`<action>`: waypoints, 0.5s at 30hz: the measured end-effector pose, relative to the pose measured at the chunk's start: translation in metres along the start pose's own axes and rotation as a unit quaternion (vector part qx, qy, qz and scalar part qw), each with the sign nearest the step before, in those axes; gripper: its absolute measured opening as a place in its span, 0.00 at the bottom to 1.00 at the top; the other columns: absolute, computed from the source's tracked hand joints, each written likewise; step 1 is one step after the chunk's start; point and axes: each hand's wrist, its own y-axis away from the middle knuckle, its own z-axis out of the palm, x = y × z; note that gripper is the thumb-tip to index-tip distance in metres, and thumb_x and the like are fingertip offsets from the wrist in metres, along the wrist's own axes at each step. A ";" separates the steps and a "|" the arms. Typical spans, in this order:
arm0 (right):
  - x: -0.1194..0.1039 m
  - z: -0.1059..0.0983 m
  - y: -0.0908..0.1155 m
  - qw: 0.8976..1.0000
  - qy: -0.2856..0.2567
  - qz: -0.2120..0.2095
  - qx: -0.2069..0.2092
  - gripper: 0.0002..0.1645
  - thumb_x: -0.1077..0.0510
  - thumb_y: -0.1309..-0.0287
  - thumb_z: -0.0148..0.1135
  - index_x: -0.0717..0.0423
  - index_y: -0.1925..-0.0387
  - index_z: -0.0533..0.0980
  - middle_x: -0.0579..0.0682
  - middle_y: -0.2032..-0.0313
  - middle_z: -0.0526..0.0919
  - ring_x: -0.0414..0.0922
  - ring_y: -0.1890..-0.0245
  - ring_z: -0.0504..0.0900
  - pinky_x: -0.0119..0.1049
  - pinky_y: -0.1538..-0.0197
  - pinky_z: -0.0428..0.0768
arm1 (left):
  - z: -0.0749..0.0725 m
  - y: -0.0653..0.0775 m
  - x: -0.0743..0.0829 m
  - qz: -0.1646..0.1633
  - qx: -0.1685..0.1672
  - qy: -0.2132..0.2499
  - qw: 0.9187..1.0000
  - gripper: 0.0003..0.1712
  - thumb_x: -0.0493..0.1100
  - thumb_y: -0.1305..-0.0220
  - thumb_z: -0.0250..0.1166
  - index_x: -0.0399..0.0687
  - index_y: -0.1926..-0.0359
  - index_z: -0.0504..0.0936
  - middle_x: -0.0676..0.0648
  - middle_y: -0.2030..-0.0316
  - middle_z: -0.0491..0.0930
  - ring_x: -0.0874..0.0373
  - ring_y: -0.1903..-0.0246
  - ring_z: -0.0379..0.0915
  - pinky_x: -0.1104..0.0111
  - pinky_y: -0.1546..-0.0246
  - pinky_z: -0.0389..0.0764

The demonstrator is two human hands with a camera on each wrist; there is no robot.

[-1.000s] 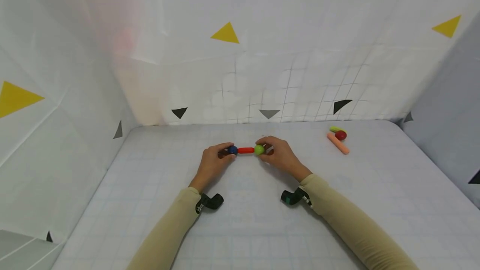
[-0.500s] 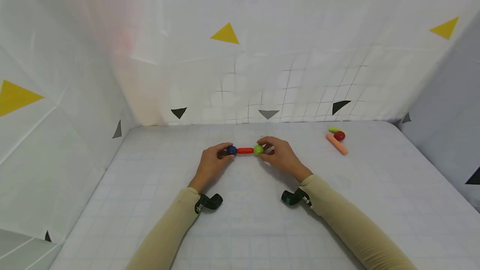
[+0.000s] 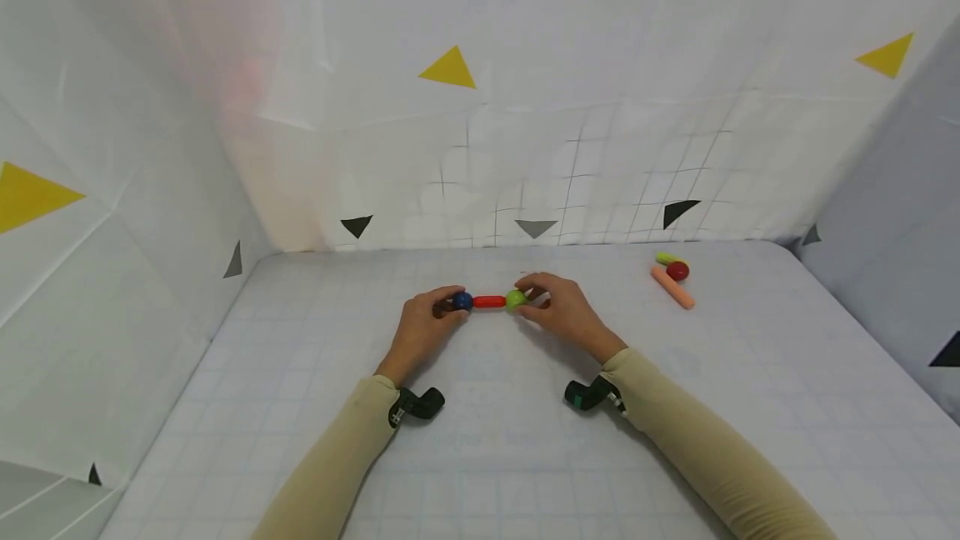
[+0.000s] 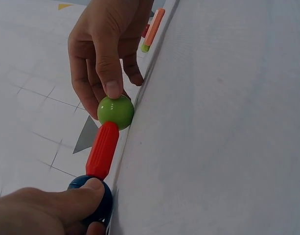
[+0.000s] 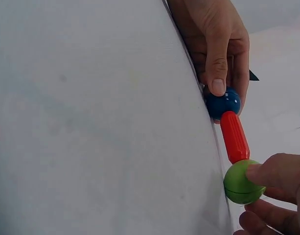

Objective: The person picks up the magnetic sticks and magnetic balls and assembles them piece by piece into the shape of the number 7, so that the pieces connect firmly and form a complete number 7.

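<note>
A red ridged rod (image 3: 490, 302) joins a blue ball (image 3: 462, 301) on its left to a green ball (image 3: 516, 299) on its right, all in one straight line close over the table. My left hand (image 3: 423, 325) pinches the blue ball between thumb and fingers. At the other end, my right hand (image 3: 561, 311) pinches the green ball the same way. In the left wrist view the thumb lies on the blue ball (image 4: 104, 203), and the red rod (image 4: 103, 149) meets both balls. The right wrist view shows the right thumb on the green ball (image 5: 242, 186).
To the right on the white table (image 3: 480, 457) lie an orange rod (image 3: 672, 287), a red ball (image 3: 677, 271) and a yellow-green rod (image 3: 667, 258). White sheet walls (image 3: 360, 148) with triangle marks close off the back and sides.
Both hands keep their grip on the balls. The head view has shifted very slightly; the joined pieces look otherwise the same.
</note>
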 end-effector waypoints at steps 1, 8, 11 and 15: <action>0.000 -0.002 0.000 1.000 0.000 0.001 0.000 0.22 0.64 0.39 0.74 0.63 0.44 0.81 0.54 0.47 0.85 0.52 0.52 0.84 0.45 0.53 0.85 | 0.000 0.000 0.000 0.000 0.000 0.001 1.000 0.24 0.39 0.33 0.74 0.46 0.36 0.84 0.46 0.54 0.87 0.55 0.57 0.82 0.57 0.49 0.81; 0.005 -0.024 0.006 1.000 0.012 0.016 0.013 0.22 0.63 0.36 0.73 0.62 0.42 0.80 0.56 0.46 0.85 0.52 0.51 0.84 0.49 0.51 0.85 | 0.000 0.000 -0.001 0.000 0.003 0.003 1.000 0.24 0.38 0.33 0.74 0.47 0.37 0.84 0.47 0.54 0.87 0.55 0.57 0.82 0.57 0.49 0.81; 0.009 -0.035 0.009 0.999 0.023 0.021 0.028 0.22 0.62 0.36 0.73 0.62 0.42 0.80 0.56 0.47 0.85 0.52 0.52 0.85 0.51 0.51 0.85 | 0.000 0.000 -0.002 0.001 0.004 0.004 1.000 0.25 0.38 0.34 0.74 0.47 0.37 0.84 0.47 0.54 0.87 0.55 0.57 0.82 0.57 0.49 0.81; 0.012 -0.049 0.012 0.998 0.034 0.025 0.052 0.21 0.63 0.37 0.74 0.62 0.43 0.81 0.57 0.48 0.85 0.53 0.52 0.85 0.52 0.51 0.85 | 0.000 0.000 -0.001 0.004 0.000 0.006 1.000 0.25 0.38 0.34 0.74 0.45 0.36 0.84 0.46 0.53 0.87 0.54 0.57 0.82 0.57 0.48 0.81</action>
